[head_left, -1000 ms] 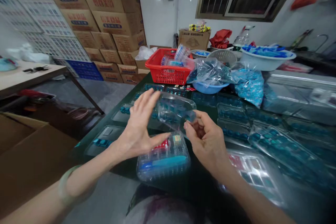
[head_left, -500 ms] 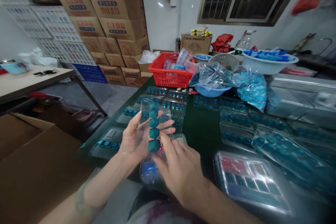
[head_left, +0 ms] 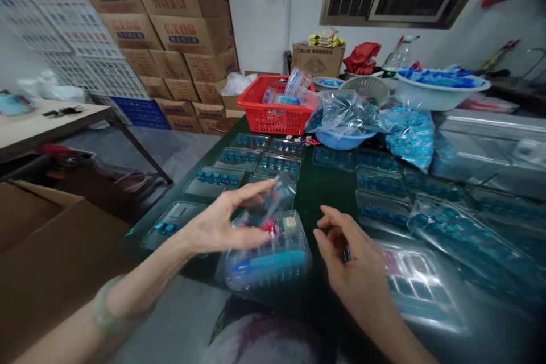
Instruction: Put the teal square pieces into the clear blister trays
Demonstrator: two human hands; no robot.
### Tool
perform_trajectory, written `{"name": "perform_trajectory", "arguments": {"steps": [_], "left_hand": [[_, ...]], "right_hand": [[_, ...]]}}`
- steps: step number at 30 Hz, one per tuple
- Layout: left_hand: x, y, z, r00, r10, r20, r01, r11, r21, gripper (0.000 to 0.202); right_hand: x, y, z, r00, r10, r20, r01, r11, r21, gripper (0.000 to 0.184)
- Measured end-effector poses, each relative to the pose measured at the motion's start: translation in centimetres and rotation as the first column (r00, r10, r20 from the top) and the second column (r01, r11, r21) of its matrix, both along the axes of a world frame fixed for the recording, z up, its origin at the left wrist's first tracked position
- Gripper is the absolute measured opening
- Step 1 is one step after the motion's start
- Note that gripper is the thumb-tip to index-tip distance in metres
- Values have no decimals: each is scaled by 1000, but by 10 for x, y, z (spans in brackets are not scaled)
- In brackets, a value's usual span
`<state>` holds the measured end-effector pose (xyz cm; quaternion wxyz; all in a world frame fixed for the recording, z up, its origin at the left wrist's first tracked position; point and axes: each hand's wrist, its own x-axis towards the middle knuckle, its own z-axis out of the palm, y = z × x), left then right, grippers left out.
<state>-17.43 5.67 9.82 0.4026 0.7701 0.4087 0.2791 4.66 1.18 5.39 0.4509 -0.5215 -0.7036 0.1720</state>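
My left hand (head_left: 215,224) pinches a clear plastic blister tray (head_left: 271,202) between thumb and fingers, tilted just above a filled clear pack (head_left: 268,261). That pack lies at the near edge of the dark green table (head_left: 324,193) and holds a blue pen-like piece and small coloured items. My right hand (head_left: 350,253) hovers to the right of the pack, fingers loosely curled and apart, with nothing visibly held. Under and beside it lies another filled pack (head_left: 412,284).
Rows of clear trays with teal blocks (head_left: 273,165) cover the table. Behind them stand a red basket (head_left: 273,111), a blue bowl (head_left: 341,141) under a plastic bag, and a white basin (head_left: 439,96). An open cardboard box (head_left: 46,239) sits at my left; stacked cartons (head_left: 179,34) line the wall.
My left hand has lowered the clear tray from upright to a tilt over the filled pack. My right hand has lifted off the pack and moved right.
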Motion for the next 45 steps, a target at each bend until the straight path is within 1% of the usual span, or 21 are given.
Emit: {"name": "perform_trajectory", "arguments": {"steps": [1, 2, 3, 4, 6, 8, 10, 13, 16, 19, 21, 24, 27, 29, 32, 34, 37, 39, 41, 43, 45], "left_hand": [[2, -2, 0, 981, -10, -191, 25, 997, 75, 74], [6, -4, -1, 934, -10, -356, 58, 990, 125, 77], [10, -7, -2, 877, -7, -480, 90, 984, 151, 78], [15, -9, -3, 823, -8, -568, 117, 981, 156, 77], [23, -11, -6, 748, -24, -664, 161, 976, 147, 74], [27, -11, -10, 712, -28, -702, 185, 971, 149, 72], [28, -10, -17, 697, -38, -716, 214, 964, 158, 73], [26, -9, -31, 688, -73, -722, 264, 952, 156, 78], [24, -11, -45, 696, -75, -714, 267, 951, 160, 88], [25, -13, -49, 726, -46, -686, 243, 951, 193, 90], [25, -13, -47, 754, -41, -655, 225, 954, 199, 86], [23, -9, -39, 784, -82, -616, 206, 970, 132, 80], [20, -4, -32, 812, -121, -571, 194, 979, 68, 77], [16, -1, -28, 825, -134, -549, 194, 979, 54, 77], [11, 3, -22, 838, -134, -528, 207, 975, 82, 76], [8, 5, -17, 847, -109, -521, 204, 970, 129, 75], [11, 7, -5, 836, -64, -545, 207, 956, 206, 74], [24, 7, 5, 820, -56, -570, 248, 932, 264, 74], [48, 7, 14, 804, -64, -591, 302, 901, 313, 76], [82, 5, 20, 785, -100, -611, 369, 868, 332, 77], [120, 3, 19, 762, -168, -626, 457, 824, 335, 78]], "right_hand": [[6, -1, -3, 1000, -26, -4, 26, 999, -26, 30], [11, -3, -6, 999, -40, -6, 39, 998, -52, 30], [14, -4, -10, 999, -42, -6, 41, 996, -80, 29], [16, -6, -15, 999, -36, -3, 35, 994, -108, 29], [17, -9, -24, 1000, -5, 12, 7, 986, -167, 29], [14, -13, -33, 998, 38, 46, -27, 976, -215, 28], [11, -17, -39, 993, 82, 87, -58, 967, -249, 28], [6, -22, -46, 983, 120, 137, -75, 953, -293, 28], [4, -24, -52, 988, 116, 102, -80, 948, -309, 32], [2, -24, -55, 995, 96, 25, -85, 950, -299, 36], [2, -24, -56, 998, 66, -13, -67, 951, -303, 37], [3, -26, -56, 998, 29, -62, -47, 946, -322, 39], [4, -29, -55, 996, 24, -84, -51, 945, -324, 40], [3, -31, -55, 997, 38, -66, -56, 949, -311, 39], [1, -32, -56, 997, 69, 29, -59, 961, -269, 35], [-1, -33, -55, 987, 79, 141, -46, 973, -228, 31], [-3, -32, -53, 940, 79, 331, -13, 980, -197, 28], [-6, -32, -55, 910, 66, 409, 9, 984, -177, 30], [-9, -32, -60, 892, 42, 450, 21, 991, -135, 31], [-12, -34, -68, 876, -2, 482, 45, 996, -77, 30], [-14, -38, -74, 852, -69, 518, 85, 996, -8, 26]]}}
